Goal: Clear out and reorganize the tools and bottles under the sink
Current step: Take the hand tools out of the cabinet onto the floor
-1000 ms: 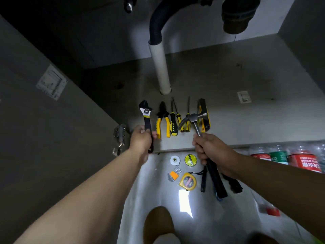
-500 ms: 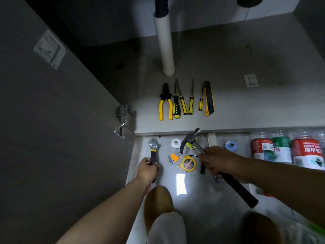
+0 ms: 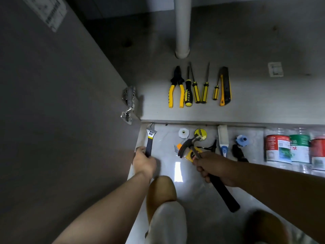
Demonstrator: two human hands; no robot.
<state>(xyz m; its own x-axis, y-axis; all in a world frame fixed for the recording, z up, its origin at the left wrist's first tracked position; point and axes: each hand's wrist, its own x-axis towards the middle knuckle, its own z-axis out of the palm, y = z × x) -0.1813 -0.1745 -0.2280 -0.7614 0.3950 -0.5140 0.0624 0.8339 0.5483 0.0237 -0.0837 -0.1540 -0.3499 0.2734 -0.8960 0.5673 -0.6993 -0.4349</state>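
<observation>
My left hand (image 3: 144,162) grips the black handle of an adjustable wrench (image 3: 150,138), its jaw pointing at the cabinet's front edge, low over the pale floor. My right hand (image 3: 213,167) grips a claw hammer (image 3: 189,144) by its black handle, head up-left over a yellow tape measure (image 3: 190,154). On the cabinet floor (image 3: 246,95) lie yellow-handled pliers (image 3: 176,88), several screwdrivers (image 3: 196,87) and a utility knife (image 3: 225,87) in a row. Bottles (image 3: 277,148) with red and green labels stand at the right.
A white drain pipe (image 3: 182,29) drops into the cabinet floor behind the tools. The open cabinet door (image 3: 61,103) with its hinge (image 3: 128,103) fills the left. Small items lie on the floor: a white fitting (image 3: 183,133), a yellow disc (image 3: 200,132), a blue fitting (image 3: 241,139). My knees show below.
Both hands have pulled the wrench and hammer out of the cabinet and down toward the floor in front of it. The view has tilted downward and closer.
</observation>
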